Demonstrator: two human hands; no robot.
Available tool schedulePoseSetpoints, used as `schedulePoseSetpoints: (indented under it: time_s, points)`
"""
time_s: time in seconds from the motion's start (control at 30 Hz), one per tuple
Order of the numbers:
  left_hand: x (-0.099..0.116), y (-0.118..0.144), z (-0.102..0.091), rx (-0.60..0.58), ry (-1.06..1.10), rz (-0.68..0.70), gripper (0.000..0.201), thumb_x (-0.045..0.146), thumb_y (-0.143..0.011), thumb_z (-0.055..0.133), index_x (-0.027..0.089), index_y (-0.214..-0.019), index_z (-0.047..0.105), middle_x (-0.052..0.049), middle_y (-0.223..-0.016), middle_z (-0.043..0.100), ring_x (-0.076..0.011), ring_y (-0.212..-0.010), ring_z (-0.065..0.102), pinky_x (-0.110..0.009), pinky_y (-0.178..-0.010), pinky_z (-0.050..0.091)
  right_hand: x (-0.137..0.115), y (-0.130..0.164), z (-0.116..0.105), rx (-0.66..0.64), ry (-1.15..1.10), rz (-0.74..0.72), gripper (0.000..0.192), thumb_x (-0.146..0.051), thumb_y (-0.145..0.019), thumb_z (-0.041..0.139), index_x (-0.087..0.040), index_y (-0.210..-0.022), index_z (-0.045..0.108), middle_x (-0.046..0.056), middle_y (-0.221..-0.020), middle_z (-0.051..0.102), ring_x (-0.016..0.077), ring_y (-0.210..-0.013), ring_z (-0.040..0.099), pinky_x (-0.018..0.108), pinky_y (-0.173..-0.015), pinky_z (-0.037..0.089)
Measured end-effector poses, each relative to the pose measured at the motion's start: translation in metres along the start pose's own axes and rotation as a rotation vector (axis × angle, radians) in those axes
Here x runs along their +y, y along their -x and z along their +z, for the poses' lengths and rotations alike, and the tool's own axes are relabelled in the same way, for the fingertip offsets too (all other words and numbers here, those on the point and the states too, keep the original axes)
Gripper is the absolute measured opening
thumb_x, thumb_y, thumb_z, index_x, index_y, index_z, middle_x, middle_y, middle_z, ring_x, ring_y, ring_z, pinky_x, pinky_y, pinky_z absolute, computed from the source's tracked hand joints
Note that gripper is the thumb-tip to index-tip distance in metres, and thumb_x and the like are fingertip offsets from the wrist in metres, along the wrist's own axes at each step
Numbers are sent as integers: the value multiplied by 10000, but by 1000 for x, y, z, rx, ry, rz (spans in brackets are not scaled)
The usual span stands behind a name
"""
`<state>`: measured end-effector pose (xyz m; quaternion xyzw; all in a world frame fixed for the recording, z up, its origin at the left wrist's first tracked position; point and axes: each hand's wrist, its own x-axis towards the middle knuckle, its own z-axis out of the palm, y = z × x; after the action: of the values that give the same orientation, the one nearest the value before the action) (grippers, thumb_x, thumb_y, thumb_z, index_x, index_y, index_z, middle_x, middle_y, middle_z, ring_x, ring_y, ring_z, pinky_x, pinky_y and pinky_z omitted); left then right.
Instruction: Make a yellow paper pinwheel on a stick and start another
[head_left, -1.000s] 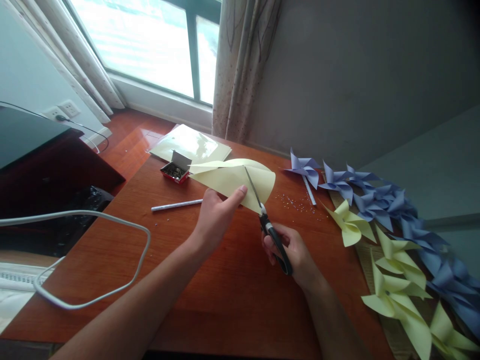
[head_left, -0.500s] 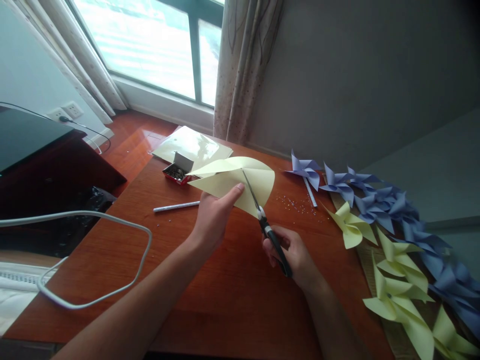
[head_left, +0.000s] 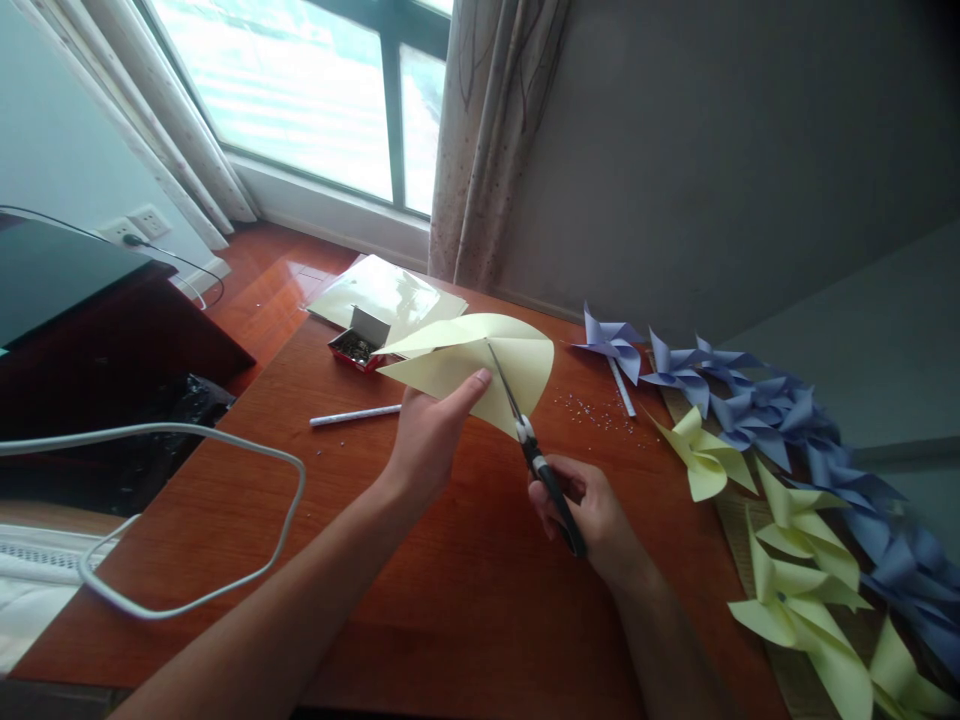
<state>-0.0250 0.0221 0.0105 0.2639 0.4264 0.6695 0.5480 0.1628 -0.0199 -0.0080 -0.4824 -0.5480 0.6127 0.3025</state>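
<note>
My left hand (head_left: 433, 425) pinches a pale yellow sheet of paper (head_left: 450, 368) above the table, thumb on top and fingers hidden beneath. A slit splits the sheet on its left side. In my right hand (head_left: 581, 505) is a pair of scissors (head_left: 551, 480) with black handles. Their blades lie across the paper from its near right edge, with the tips close to its middle. The blades look almost closed.
Beyond the paper are a small open box of metal pins (head_left: 355, 345) and a plastic-wrapped paper stack (head_left: 382, 290). A paper stick (head_left: 352, 416) lies left. Purple pinwheels (head_left: 757, 400) and yellow pinwheels (head_left: 799, 525) line the right; tiny beads (head_left: 592, 412) are scattered nearby. A white cable (head_left: 289, 520) loops at left.
The hands, paper and scissors hold almost the same pose. The whole view has shifted very slightly.
</note>
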Motion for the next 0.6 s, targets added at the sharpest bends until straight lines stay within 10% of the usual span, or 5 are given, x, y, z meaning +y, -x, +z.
schedulePoseSetpoints:
  time_s: [0.6]
  points:
    - [0, -2, -2, 38, 15, 70, 336, 294, -744, 834, 139, -1026, 737, -93, -1108, 760, -255, -1077, 694, -327, -949, 523, 6, -2, -7, -184, -67, -62, 488, -653, -854, 647, -169, -867, 583, -13, -650, 525, 114, -531, 489, 249, -494, 373]
